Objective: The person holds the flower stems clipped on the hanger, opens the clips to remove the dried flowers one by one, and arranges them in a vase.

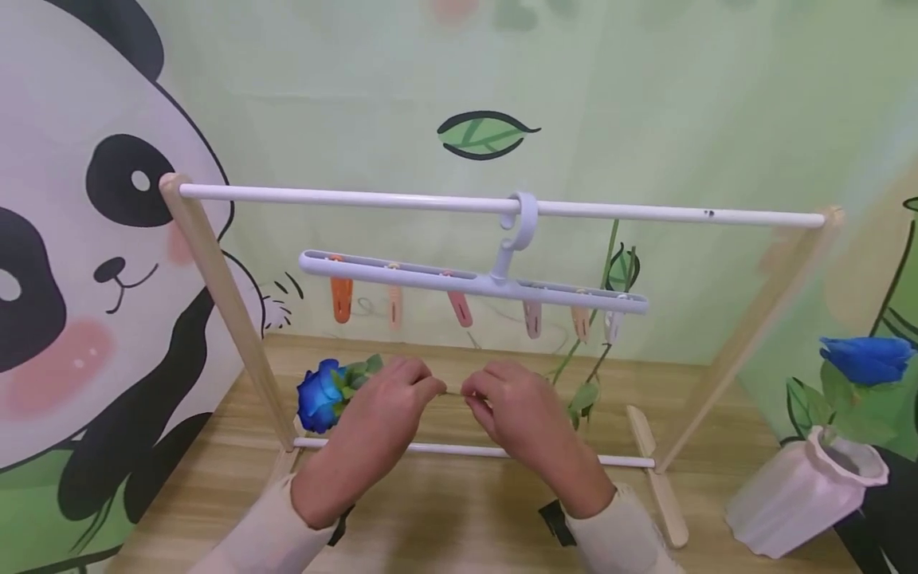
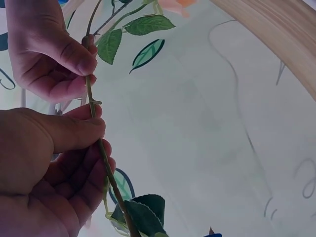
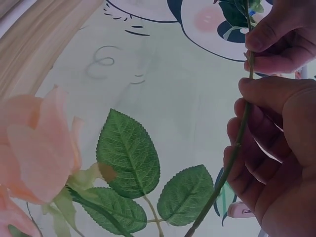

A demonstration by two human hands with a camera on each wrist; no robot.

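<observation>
A blue rose [image 1: 319, 396] with green leaves lies sideways beyond my left forearm. Its thin green stem [image 2: 112, 182] runs through both hands. My left hand [image 1: 393, 399] pinches the stem between thumb and fingers, nearer the bloom. A short gap away, my right hand [image 1: 515, 401] pinches the same stem, with its fingers curled. Both hands are in front of a lavender hanger [image 1: 402, 275] and lower than it. In the right wrist view, a peach rose [image 3: 34, 148] and serrated leaves [image 3: 129, 153] show beside the right hand.
Colored clips [image 1: 341, 299] line the hanger, hooked on the white top rod [image 1: 323, 196] of a wooden rack [image 1: 229, 319]. Green stems [image 1: 610, 247] stand by its right-hand clips. A white lower bar [image 1: 459, 450] crosses beneath my hands. At right, a pale vase [image 1: 796, 498] holds another blue rose [image 1: 864, 360].
</observation>
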